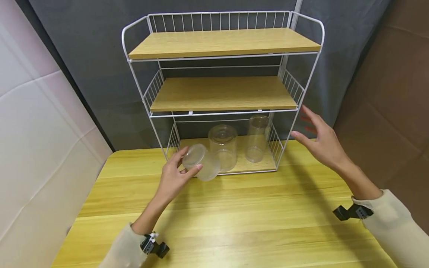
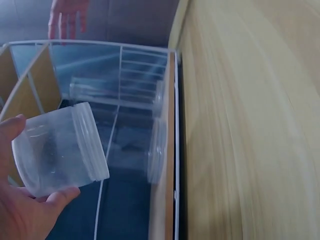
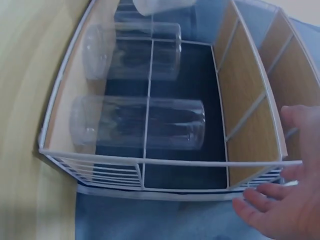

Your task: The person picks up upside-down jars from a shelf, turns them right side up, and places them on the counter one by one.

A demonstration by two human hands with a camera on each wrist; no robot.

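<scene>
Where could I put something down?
Bare: the top shelf, inside its white rails; the middle shelf below it; and the table in front, between the sleeves. Crowded: the bottom shelf, where the wide jar and tall jar stand and the left hand holds a cloudy jar in front.

The translucent frosted plastic cylindrical jar (image 1: 202, 163) has a circular section and a ridged band near one end. It is held in the left hand (image 1: 172, 175), thumb and fingers on opposite sides of the wall. Pose: tilted, ridged end lower. Position: off the bottom board, at the left part of the lowest tier.

The white wire-framed three-tier rack (image 1: 224, 93) with light wood boards stands upright. Its lowest tier carries two upright items: a wide clear cylindrical container (image 1: 222, 150), beside the jar, and a tall narrow clear cylindrical container (image 1: 256, 143), farther right.
</scene>
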